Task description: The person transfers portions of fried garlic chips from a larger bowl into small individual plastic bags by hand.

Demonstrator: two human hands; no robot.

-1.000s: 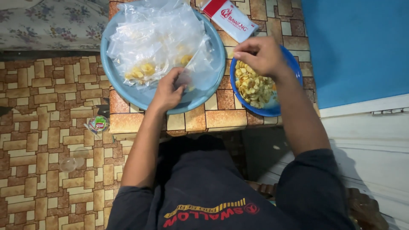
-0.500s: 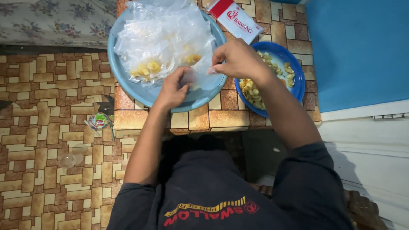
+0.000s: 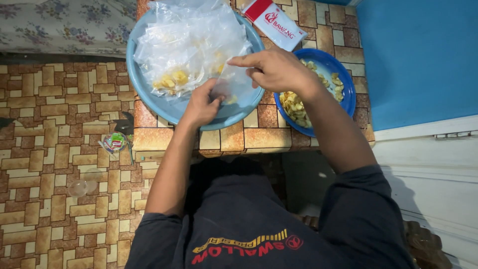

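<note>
Two hands are working one small clear plastic bag (image 3: 233, 85) right over the near rim of the big light-blue basin (image 3: 144, 84). The left hand (image 3: 201, 105) has its fingers curled shut, pinching the bag's lower edge, and the right hand (image 3: 276, 69) pinches the top of it, thumb and forefinger closed and pointing toward the basin's middle. There's a bit of yellow chip visible inside the bag, though it's hard to say how much.

Everything else sits around that basin. Inside it is a crumpled heap of clear plastic bags (image 3: 186, 42), some with yellow chips (image 3: 172, 79) showing through. Just to the right of the basin, nearly touching it, is a darker blue bowl (image 3: 343, 79) of loose yellow chips, partly hidden under the right forearm. Behind the basin on the right lies a red and white packet (image 3: 276, 21).

The basin rests on a low table (image 3: 249, 137) covered in a brown and tan brick pattern, and the floor (image 3: 50, 149) to the left has the same look. Down on that floor, left of the basin's near edge, are a small colourful wrapper (image 3: 115, 142) and a clear round thing (image 3: 78, 188). Off to the right is a blue wall (image 3: 423, 55) with white trim below it, and a flowery cloth (image 3: 64, 25) lies at the far left.
</note>
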